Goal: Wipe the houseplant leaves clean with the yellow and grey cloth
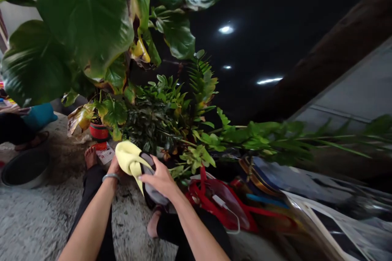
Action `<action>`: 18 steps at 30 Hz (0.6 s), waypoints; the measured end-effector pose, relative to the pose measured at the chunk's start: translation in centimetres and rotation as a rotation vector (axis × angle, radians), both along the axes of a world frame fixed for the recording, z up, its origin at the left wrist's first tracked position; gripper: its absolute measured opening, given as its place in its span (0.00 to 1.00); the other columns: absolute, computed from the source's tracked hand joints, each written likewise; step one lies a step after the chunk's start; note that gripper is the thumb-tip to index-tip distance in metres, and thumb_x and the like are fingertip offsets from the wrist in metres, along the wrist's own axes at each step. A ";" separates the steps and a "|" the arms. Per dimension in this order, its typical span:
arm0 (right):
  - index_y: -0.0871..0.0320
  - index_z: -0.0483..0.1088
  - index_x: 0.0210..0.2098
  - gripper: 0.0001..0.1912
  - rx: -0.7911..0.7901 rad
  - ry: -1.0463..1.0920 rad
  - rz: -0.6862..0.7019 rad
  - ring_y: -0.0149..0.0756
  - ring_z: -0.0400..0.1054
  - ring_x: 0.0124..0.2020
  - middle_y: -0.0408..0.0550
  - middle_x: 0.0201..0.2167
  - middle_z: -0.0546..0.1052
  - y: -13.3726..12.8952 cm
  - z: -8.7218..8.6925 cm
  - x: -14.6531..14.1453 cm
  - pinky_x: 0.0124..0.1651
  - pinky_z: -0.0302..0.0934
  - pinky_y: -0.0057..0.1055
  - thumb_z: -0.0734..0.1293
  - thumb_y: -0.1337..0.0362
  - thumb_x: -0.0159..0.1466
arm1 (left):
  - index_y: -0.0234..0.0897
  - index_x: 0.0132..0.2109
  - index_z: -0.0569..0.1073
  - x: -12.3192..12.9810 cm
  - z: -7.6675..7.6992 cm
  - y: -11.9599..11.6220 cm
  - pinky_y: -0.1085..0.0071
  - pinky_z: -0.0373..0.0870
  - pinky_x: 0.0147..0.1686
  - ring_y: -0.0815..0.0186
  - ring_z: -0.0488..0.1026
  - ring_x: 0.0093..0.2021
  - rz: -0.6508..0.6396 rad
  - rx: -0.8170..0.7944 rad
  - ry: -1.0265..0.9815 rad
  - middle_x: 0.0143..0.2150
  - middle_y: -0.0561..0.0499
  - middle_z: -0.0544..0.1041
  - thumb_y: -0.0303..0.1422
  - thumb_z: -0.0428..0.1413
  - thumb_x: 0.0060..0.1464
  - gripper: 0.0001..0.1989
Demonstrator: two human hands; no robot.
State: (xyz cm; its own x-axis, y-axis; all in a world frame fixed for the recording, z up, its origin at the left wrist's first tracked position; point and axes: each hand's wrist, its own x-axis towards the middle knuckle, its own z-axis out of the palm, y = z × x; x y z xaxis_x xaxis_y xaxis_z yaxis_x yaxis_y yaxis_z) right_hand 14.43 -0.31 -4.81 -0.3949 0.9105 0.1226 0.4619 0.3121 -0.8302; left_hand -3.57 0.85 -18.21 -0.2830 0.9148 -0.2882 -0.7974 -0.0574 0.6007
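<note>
Between my hands is a pale yellow and grey slipper-like item (127,158). Its yellow part is curved and folded over, and a grey face with a dark edge lies to the right. My right hand (161,177) grips the grey side, with thumb and fingers spread across it. On the other side, my left hand (114,167) holds the yellow part from behind, so most of its fingers are hidden. A light-coloured bangle (110,176) circles my left wrist.
Large leafy plants (85,20) rise in front, one in a red pot (99,131). At left stand a dark basin (26,169) and another person's leg (15,128). A red bag (199,191), a white charger (219,200) and stacked items lie right. A printed card (105,154) is near my foot.
</note>
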 end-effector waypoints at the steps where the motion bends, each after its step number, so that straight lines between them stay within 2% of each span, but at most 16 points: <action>1: 0.54 0.77 0.50 0.32 -0.067 0.023 0.024 0.52 0.78 0.43 0.50 0.42 0.84 -0.8 0.2 1.3 0.49 0.72 0.47 0.78 0.61 0.43 | 0.35 0.41 0.81 -0.1 -0.1 0.0 0.57 0.76 0.51 0.50 0.81 0.49 0.009 -0.007 0.002 0.37 0.45 0.84 0.34 0.64 0.51 0.10; 3: 0.54 0.76 0.51 0.32 -0.104 0.123 0.008 0.49 0.78 0.43 0.49 0.44 0.84 -0.8 2.2 3.8 0.49 0.72 0.43 0.78 0.58 0.46 | 0.33 0.43 0.81 -0.2 -0.2 -0.1 0.57 0.74 0.52 0.50 0.81 0.47 0.023 -0.022 0.009 0.37 0.45 0.84 0.31 0.65 0.49 0.12; 4: 0.55 0.76 0.51 0.31 -0.062 0.173 -0.056 0.48 0.78 0.42 0.50 0.43 0.84 0.1 3.5 4.6 0.48 0.71 0.42 0.78 0.56 0.47 | 0.32 0.44 0.81 -0.1 -0.1 -0.2 0.57 0.74 0.52 0.51 0.81 0.45 0.023 -0.026 0.015 0.36 0.46 0.83 0.29 0.65 0.48 0.13; 6: 0.56 0.74 0.51 0.33 0.122 0.274 -0.219 0.49 0.76 0.44 0.52 0.45 0.83 2.7 5.7 4.8 0.50 0.70 0.44 0.78 0.52 0.48 | 0.32 0.44 0.81 0.1 -0.1 -0.6 0.57 0.75 0.50 0.55 0.81 0.40 -0.002 -0.033 0.028 0.34 0.46 0.82 0.26 0.65 0.46 0.15; 7: 0.57 0.73 0.53 0.35 0.209 0.303 -0.309 0.50 0.76 0.45 0.54 0.47 0.82 4.1 6.2 4.3 0.52 0.70 0.45 0.78 0.51 0.48 | 0.32 0.45 0.81 0.3 0.0 -0.7 0.58 0.75 0.49 0.57 0.80 0.38 -0.022 -0.036 0.032 0.32 0.47 0.81 0.25 0.65 0.45 0.16; 9: 0.58 0.72 0.53 0.38 0.267 0.270 -0.423 0.53 0.75 0.48 0.57 0.49 0.81 5.9 5.7 2.4 0.54 0.69 0.48 0.79 0.49 0.46 | 0.32 0.45 0.82 0.7 0.0 -0.8 0.61 0.75 0.46 0.59 0.80 0.35 -0.049 -0.037 0.033 0.28 0.49 0.79 0.24 0.65 0.45 0.16; 10: 0.58 0.73 0.52 0.39 0.230 0.219 -0.426 0.54 0.75 0.48 0.57 0.49 0.81 5.9 4.7 1.3 0.54 0.68 0.49 0.79 0.50 0.44 | 0.31 0.45 0.82 0.9 -0.1 -0.7 0.62 0.75 0.44 0.60 0.79 0.35 -0.058 -0.035 0.030 0.27 0.50 0.78 0.24 0.65 0.45 0.17; 13: 0.55 0.74 0.49 0.36 -0.035 0.038 -0.250 0.55 0.76 0.46 0.54 0.44 0.83 2.8 1.0 0.1 0.52 0.70 0.48 0.80 0.52 0.41 | 0.31 0.43 0.82 1.2 -0.4 -0.3 0.66 0.74 0.40 0.63 0.78 0.32 -0.045 -0.019 0.018 0.26 0.50 0.79 0.23 0.65 0.43 0.16; 15: 0.54 0.75 0.47 0.33 -0.194 -0.001 -0.122 0.53 0.77 0.45 0.50 0.42 0.83 -0.2 -0.6 1.5 0.50 0.71 0.46 0.79 0.53 0.42 | 0.31 0.42 0.82 1.1 -0.7 0.1 0.68 0.73 0.39 0.65 0.77 0.31 -0.021 -0.014 0.017 0.30 0.49 0.81 0.23 0.64 0.43 0.15; 16: 0.54 0.75 0.47 0.32 -0.253 0.022 -0.072 0.53 0.78 0.44 0.50 0.41 0.83 -1.4 -0.7 2.7 0.49 0.71 0.45 0.79 0.53 0.44 | 0.32 0.42 0.82 1.0 -0.8 0.2 0.68 0.73 0.39 0.65 0.77 0.32 -0.008 -0.016 0.018 0.31 0.48 0.82 0.23 0.64 0.43 0.15; 18: 0.55 0.75 0.47 0.30 -0.292 0.128 -0.038 0.51 0.78 0.41 0.51 0.41 0.83 -2.2 0.4 5.1 0.46 0.72 0.43 0.78 0.51 0.47 | 0.31 0.43 0.82 0.8 -0.8 0.3 0.67 0.73 0.40 0.64 0.77 0.33 -0.009 -0.016 0.018 0.30 0.48 0.81 0.23 0.64 0.43 0.16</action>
